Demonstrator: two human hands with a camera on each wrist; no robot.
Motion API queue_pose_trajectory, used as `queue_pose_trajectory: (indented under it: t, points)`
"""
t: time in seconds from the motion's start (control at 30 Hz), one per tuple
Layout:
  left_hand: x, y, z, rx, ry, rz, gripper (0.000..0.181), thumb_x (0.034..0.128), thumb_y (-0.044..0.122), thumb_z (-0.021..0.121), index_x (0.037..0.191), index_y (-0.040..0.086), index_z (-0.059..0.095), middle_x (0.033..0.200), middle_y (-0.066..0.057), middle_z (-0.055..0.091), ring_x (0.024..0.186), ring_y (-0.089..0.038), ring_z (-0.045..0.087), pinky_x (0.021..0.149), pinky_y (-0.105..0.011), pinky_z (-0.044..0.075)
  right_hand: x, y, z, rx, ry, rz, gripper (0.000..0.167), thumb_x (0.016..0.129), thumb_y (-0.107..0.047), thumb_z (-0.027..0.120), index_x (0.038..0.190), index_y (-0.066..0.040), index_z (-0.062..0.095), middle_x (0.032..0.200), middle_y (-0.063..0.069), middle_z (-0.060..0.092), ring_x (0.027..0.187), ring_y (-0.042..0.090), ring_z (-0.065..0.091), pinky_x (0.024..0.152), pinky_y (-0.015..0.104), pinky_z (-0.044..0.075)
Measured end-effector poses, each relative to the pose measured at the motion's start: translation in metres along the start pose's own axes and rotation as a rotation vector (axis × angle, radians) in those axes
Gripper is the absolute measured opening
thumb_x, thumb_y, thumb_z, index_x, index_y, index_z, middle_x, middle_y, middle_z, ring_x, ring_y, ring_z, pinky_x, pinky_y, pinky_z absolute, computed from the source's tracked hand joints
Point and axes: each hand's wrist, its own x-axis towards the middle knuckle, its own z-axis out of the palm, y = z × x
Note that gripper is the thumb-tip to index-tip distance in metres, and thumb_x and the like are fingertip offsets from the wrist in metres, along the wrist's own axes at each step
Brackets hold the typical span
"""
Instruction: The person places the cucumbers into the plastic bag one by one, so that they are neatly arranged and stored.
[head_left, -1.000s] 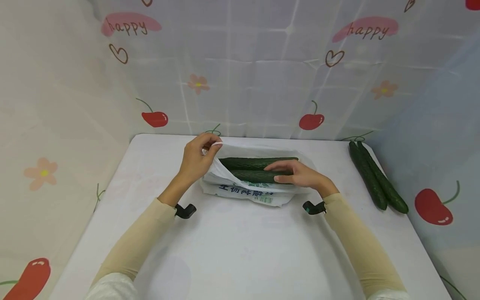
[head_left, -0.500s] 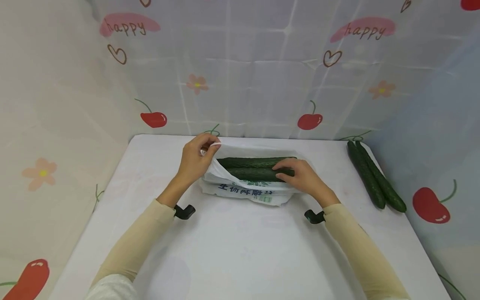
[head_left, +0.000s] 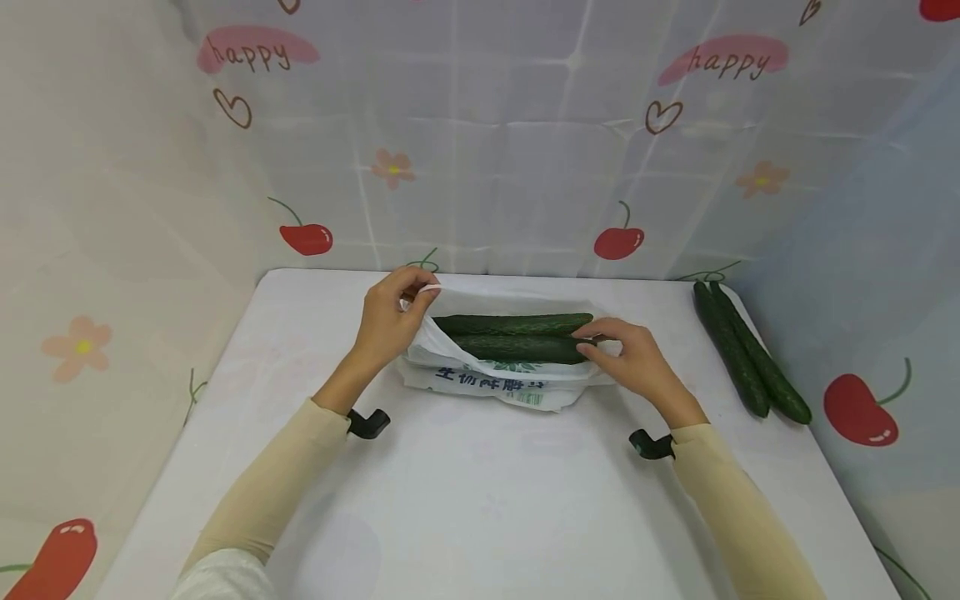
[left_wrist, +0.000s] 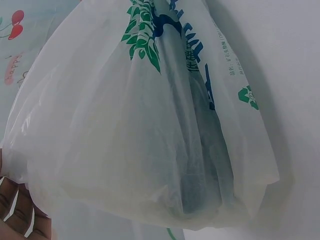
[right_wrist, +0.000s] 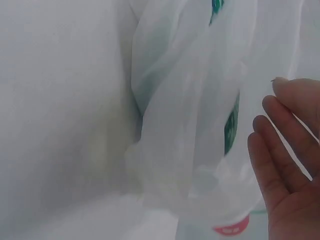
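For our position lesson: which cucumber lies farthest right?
The right cucumber of the two outside the bag; its neighbour lies left, the other two inside it.

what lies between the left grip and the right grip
Two cucumbers, side by side inside the open white bag; the head view shows this.

The right hand [head_left: 633, 357] has drawn back rightward along the 2 bagged cucumbers [head_left: 517, 348] to their ends.

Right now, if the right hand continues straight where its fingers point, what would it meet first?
The right hand points at the nearer cucumber in the white bag and would probably meet its end first. Depth is unclear; the white bag may come sooner.
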Motion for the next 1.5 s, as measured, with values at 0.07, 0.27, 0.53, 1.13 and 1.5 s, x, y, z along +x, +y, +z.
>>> queue_pose_trajectory:
  t: [0.07,0.27,0.53,1.13,1.5]
  points:
    - [0.000,0.001,0.000,-0.002,0.000,0.003,0.009,0.1040,0.015,0.072,0.112,0.012,0.076,0.102,-0.006,0.075,0.088,-0.020,0.071,0.083,-0.025,0.056,-0.007,0.005,-0.006,0.000,0.052,0.018,0.032,0.099,-0.017,0.080,0.131,-0.018,0.075,0.130,0.008,0.077,0.115,0.032,0.072,0.102,0.060,0.058]
    - [0.001,0.001,0.001,0.000,0.004,0.008,0.010,0.1041,0.015,0.072,0.112,0.011,0.076,0.103,-0.007,0.075,0.088,-0.020,0.071,0.082,-0.026,0.056,-0.031,0.023,-0.026,-0.072,0.226,0.028,0.042,0.099,-0.013,0.078,0.140,-0.019,0.071,0.125,0.009,0.079,0.112,0.025,0.072,0.102,0.018,0.055]
    - [0.002,0.000,0.001,-0.006,0.018,0.020,0.010,0.1038,0.013,0.072,0.112,0.010,0.076,0.100,-0.008,0.074,0.087,-0.021,0.070,0.082,-0.025,0.055,-0.064,0.058,-0.047,-0.039,0.399,0.149,0.040,0.099,-0.011,0.077,0.138,-0.015,0.072,0.133,0.014,0.073,0.111,-0.007,0.062,0.097,-0.002,0.043]
    - [0.011,-0.004,-0.001,0.002,0.012,0.007,0.010,0.1035,0.014,0.073,0.112,0.009,0.076,0.101,-0.007,0.076,0.086,-0.021,0.072,0.081,-0.024,0.057,-0.121,0.112,-0.082,-0.152,0.438,0.571,0.054,0.104,-0.022,0.070,0.155,-0.011,0.056,0.155,0.026,0.055,0.138,0.042,0.051,0.111,0.033,0.042]
    - [0.018,-0.005,-0.001,-0.003,0.010,0.009,0.009,0.1039,0.015,0.073,0.110,0.010,0.076,0.101,-0.008,0.075,0.086,-0.021,0.072,0.081,-0.023,0.057,-0.123,0.113,-0.078,-0.230,0.379,0.619,0.059,0.102,-0.023,0.070,0.155,-0.002,0.054,0.144,0.037,0.059,0.132,0.054,0.055,0.102,0.069,0.044]
